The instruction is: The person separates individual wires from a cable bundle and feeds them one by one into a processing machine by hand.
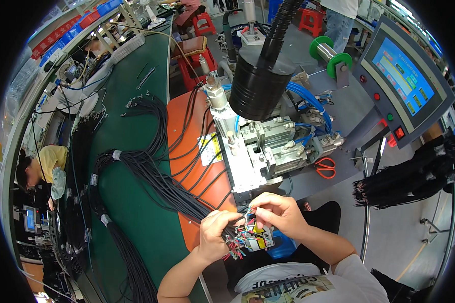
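Observation:
A thick bundle of black cables [159, 184] runs across the bench toward my lap, where its stripped ends fan out as coloured wires [236, 246] in red, white, green and blue. My left hand [215, 233] is closed at this end of the bundle, with finger and thumb toward the wires. Close on its right, my right hand [278, 214] pinches thin wires between thumb and forefinger. Just beyond both hands stands a metal bench machine [247, 171] with its front brightly lit. A black and yellow label [262, 238] shows below the wire ends.
A black lamp head [260, 83] hangs over the machine. Orange-handled scissors [325, 168] lie to its right. A touch-screen panel [402, 76] and a green wire spool [331, 54] stand at the back right. More black cables [409, 174] hang from a rack. The green bench [136, 222] extends left.

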`<action>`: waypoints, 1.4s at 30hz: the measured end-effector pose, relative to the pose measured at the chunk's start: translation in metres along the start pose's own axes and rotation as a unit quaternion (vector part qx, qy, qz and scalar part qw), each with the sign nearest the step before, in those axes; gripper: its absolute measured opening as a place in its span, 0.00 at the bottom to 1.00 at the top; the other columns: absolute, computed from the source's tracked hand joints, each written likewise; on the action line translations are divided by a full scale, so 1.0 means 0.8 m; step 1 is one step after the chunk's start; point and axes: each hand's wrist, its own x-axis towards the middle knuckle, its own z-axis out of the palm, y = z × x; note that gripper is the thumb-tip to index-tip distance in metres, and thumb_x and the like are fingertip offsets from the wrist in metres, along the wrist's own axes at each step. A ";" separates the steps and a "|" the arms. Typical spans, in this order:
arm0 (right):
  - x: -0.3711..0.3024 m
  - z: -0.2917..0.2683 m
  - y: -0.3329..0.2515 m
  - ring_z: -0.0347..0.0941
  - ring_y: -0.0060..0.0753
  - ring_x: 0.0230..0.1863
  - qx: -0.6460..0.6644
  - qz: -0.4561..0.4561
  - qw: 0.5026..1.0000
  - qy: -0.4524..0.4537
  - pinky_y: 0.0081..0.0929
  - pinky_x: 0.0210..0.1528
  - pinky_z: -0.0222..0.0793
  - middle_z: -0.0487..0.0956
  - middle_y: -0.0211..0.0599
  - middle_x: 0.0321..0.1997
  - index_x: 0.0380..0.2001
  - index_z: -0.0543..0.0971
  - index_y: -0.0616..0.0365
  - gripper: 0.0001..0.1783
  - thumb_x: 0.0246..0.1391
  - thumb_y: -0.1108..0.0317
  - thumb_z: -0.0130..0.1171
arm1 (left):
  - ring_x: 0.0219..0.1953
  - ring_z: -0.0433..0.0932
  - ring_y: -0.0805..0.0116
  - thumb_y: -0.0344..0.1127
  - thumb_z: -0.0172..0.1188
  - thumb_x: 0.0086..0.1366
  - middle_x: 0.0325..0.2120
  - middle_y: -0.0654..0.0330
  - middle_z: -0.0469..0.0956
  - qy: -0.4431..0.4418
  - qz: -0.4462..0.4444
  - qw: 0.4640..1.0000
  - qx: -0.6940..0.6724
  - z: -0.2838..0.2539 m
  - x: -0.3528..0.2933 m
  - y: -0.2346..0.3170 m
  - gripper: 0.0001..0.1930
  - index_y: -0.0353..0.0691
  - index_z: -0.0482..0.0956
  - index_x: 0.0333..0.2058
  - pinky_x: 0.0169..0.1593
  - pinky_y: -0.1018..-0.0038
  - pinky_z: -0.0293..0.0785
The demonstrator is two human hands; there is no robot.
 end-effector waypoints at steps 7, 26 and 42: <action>0.010 -0.005 -0.005 0.73 0.17 0.23 0.059 0.089 0.994 -0.014 0.11 0.21 0.62 0.78 0.32 0.31 0.43 0.77 0.63 0.11 0.60 0.70 0.51 | 0.23 0.76 0.68 0.36 0.68 0.53 0.22 0.60 0.79 -0.021 -0.030 0.998 -0.053 -0.002 0.000 -0.007 0.13 0.34 0.77 0.32 0.27 0.76 0.70; 0.010 -0.007 -0.009 0.74 0.15 0.25 0.056 0.108 0.990 -0.065 0.12 0.24 0.65 0.79 0.32 0.34 0.37 0.77 0.63 0.08 0.60 0.71 0.51 | 0.23 0.75 0.62 0.33 0.68 0.43 0.25 0.59 0.79 -0.004 0.036 0.999 -0.005 0.011 -0.005 -0.012 0.19 0.36 0.76 0.36 0.28 0.71 0.67; -0.064 0.041 0.056 0.75 0.40 0.39 -0.446 -0.372 0.794 -0.179 0.34 0.42 0.71 0.76 0.36 0.41 0.35 0.77 0.57 0.11 0.45 0.70 0.63 | 0.28 0.76 0.78 0.27 0.60 0.60 0.27 0.59 0.77 0.040 -0.118 0.983 -0.135 0.002 -0.012 -0.003 0.16 0.35 0.65 0.44 0.32 0.81 0.73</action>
